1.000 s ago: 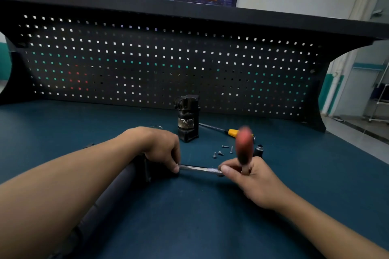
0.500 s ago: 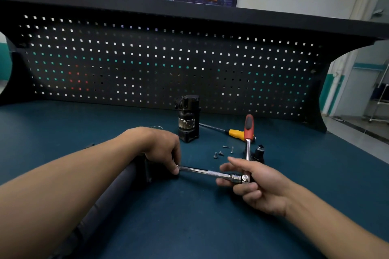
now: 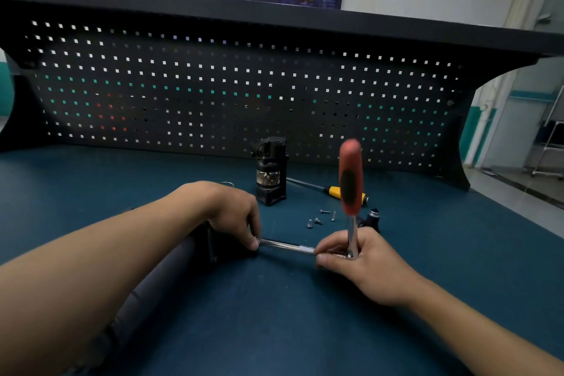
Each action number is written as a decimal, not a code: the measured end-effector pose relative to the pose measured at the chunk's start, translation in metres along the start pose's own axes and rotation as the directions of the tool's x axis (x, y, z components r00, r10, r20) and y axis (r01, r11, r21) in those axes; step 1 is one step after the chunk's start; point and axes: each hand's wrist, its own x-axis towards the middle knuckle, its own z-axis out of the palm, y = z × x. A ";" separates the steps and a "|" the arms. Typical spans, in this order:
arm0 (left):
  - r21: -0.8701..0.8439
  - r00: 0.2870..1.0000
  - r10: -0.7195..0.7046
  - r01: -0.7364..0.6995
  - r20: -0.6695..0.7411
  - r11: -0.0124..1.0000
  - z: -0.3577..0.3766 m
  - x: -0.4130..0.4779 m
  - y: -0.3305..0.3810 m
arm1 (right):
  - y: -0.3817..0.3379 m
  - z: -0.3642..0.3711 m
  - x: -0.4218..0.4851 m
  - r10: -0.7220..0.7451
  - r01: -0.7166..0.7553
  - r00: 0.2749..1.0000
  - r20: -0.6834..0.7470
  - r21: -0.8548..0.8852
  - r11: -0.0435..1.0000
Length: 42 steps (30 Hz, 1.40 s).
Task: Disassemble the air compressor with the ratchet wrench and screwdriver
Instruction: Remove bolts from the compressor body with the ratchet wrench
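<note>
Our right hand [image 3: 360, 259] curls round the head of the ratchet wrench [image 3: 351, 180], whose red handle stands upright and blurred. Its extension bar [image 3: 287, 246] runs level leftward, low over the table [image 3: 274, 330]. Our left hand [image 3: 232, 210] pinches the bar's far end at a dark cylindrical part [image 3: 164, 278]; our fingers hide the joint and our forearm covers much of the part.

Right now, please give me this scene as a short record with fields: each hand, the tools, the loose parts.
left hand: pinches the left end of the bar, beside the grey cylinder
right hand: grips the ratchet at its head; red handle upright, blurred
screwdriver: lies on the bench, yellow handle
screws: four, loose, behind the bar
black block: stands upright near the pegboard
</note>
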 end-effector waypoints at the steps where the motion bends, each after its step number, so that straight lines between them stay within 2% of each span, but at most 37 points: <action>1: -0.002 1.000 0.000 0.000 0.005 1.000 0.000 0.000 0.000 | 0.003 0.000 -0.001 -0.039 0.039 0.999 -0.013 -0.056 0.998; 5: -0.011 1.000 0.003 -0.003 -0.013 1.000 0.001 0.000 -0.001 | 0.009 0.000 -0.002 -0.145 0.146 0.989 0.020 -0.188 0.971; 10: -0.011 0.999 0.014 -0.015 -0.037 1.000 0.002 0.001 -0.001 | 0.012 -0.002 0.000 -0.107 0.114 0.993 0.052 -0.147 0.983; 12: -0.007 0.999 0.019 -0.019 -0.033 1.000 0.002 0.001 -0.002 | 0.009 -0.004 0.003 -0.028 0.031 0.998 0.057 -0.063 0.998; 14: -0.007 0.999 0.021 -0.021 -0.032 1.000 0.002 0.001 -0.002 | 0.002 -0.003 0.004 0.119 -0.139 0.987 0.108 0.195 0.971; 16: -0.009 0.999 0.025 -0.025 -0.032 1.000 0.002 0.000 -0.003 | -0.003 -0.004 0.007 0.318 -0.366 0.931 0.181 0.428 0.826; 18: -0.013 0.999 0.026 -0.026 -0.035 1.000 0.002 0.000 -0.003 | -0.008 -0.005 0.009 0.454 -0.516 0.851 0.264 0.576 0.634; 20: -0.021 0.999 0.024 -0.024 -0.037 0.999 0.001 -0.001 -0.002 | -0.010 -0.005 0.010 0.494 -0.578 0.796 0.349 0.680 0.451; 22: -0.035 0.999 0.021 -0.022 -0.035 0.999 0.001 -0.002 -0.002 | -0.011 -0.004 0.011 0.500 -0.594 0.775 0.385 0.715 0.370; 23: -0.041 0.999 0.018 -0.019 -0.034 0.999 0.002 -0.002 -0.001 | -0.011 -0.004 0.010 0.504 -0.597 0.774 0.384 0.708 0.377; 25: -0.041 0.999 0.013 -0.014 -0.035 0.999 0.001 -0.002 -0.001 | -0.011 -0.002 0.009 0.505 -0.583 0.793 0.341 0.665 0.467; 28: -0.034 0.999 0.014 -0.015 -0.029 0.999 0.000 -0.002 0.000 | -0.008 0.002 0.007 0.441 -0.460 0.882 0.164 0.499 0.735; 30: -0.038 1.000 0.013 -0.013 -0.020 0.999 0.000 -0.003 0.001 | -0.006 0.003 0.004 0.300 -0.292 0.954 0.028 0.337 0.895; 32: -0.044 1.000 0.007 -0.008 -0.010 0.999 0.000 -0.004 0.002 | -0.004 0.002 0.003 0.099 -0.090 0.994 -0.046 0.157 0.984; 35: -0.033 1.000 -0.005 0.006 0.008 0.999 -0.001 -0.004 0.003 | 0.000 0.000 -0.002 -0.104 0.102 0.994 -0.027 -0.055 0.993; 38: -0.011 1.000 -0.009 0.009 0.013 1.000 -0.001 -0.004 0.004 | 0.000 0.001 -0.006 -0.304 0.301 0.953 0.015 -0.194 0.934; 40: -0.021 1.000 -0.010 0.010 0.010 1.000 -0.001 -0.004 0.003 | -0.005 0.001 -0.006 -0.352 0.351 0.935 0.031 -0.205 0.914; 42: -0.033 1.000 0.004 -0.004 0.004 0.999 0.000 -0.004 0.002 | 0.000 0.000 -0.003 -0.335 0.332 0.942 0.022 -0.207 0.920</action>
